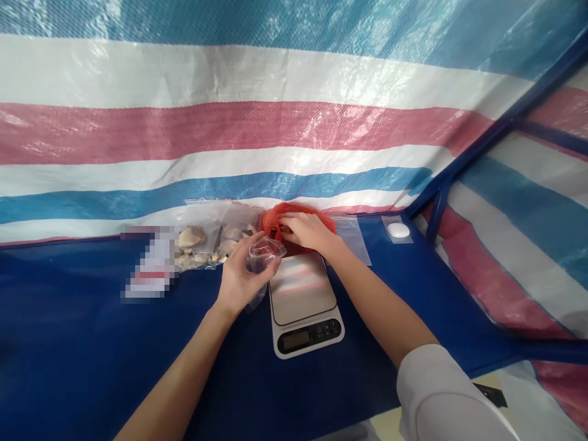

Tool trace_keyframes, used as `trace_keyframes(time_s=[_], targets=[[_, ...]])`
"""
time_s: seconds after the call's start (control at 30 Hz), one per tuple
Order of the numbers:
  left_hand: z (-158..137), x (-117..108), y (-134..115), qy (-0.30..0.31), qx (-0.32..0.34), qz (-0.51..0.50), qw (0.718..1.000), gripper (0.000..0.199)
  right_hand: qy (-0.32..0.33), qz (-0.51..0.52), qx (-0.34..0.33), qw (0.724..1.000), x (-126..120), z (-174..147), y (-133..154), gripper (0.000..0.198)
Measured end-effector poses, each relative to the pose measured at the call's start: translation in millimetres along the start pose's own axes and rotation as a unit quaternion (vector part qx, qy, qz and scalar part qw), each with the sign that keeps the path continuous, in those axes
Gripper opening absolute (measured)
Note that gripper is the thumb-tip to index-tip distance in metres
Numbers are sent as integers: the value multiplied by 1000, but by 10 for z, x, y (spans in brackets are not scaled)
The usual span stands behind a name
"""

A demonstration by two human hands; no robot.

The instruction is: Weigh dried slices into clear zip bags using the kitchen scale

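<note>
1 scale (305, 291) lies before 1 bag (272, 217), right of the filled bags (192, 237).

Twelve o'clock from the scale (303, 291), the right hand (310, 231) covers part of the red bag (274, 217). At nine, a pixelated patch (150, 266) is unreadable. At four, the frame's lower edge cuts the sleeve (443, 392).

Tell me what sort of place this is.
Probably a makeshift booth or stall: a striped tarpaulin hangs behind the blue table, blue frame bars rise at the right, and a digital scale sits on the table.
</note>
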State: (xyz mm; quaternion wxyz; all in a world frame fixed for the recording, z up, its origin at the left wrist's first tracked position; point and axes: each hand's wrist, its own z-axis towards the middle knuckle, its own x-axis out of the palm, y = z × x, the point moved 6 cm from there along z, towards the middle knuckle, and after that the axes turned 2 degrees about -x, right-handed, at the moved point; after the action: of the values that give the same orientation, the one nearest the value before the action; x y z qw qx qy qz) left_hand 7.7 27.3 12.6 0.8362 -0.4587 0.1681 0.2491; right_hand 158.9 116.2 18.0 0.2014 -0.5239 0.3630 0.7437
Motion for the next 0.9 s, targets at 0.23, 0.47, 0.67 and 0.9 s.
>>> trace_keyframes(time_s=[0.23,0.47,0.67,0.9], targets=[[61,-68,24,1,-8,-12,1000,51,74,12,19,997,187,194,-15,25],[55,-83,133,-1,-27,-25,999,50,70,-11,-20,997,373,282,-51,28],[108,-92,130,8,-34,-24,999,52,62,-39,26,997,293,219,-64,26],[263,-57,-3,21,-23,-22,999,49,41,13,51,998,160,-1,-95,23]])
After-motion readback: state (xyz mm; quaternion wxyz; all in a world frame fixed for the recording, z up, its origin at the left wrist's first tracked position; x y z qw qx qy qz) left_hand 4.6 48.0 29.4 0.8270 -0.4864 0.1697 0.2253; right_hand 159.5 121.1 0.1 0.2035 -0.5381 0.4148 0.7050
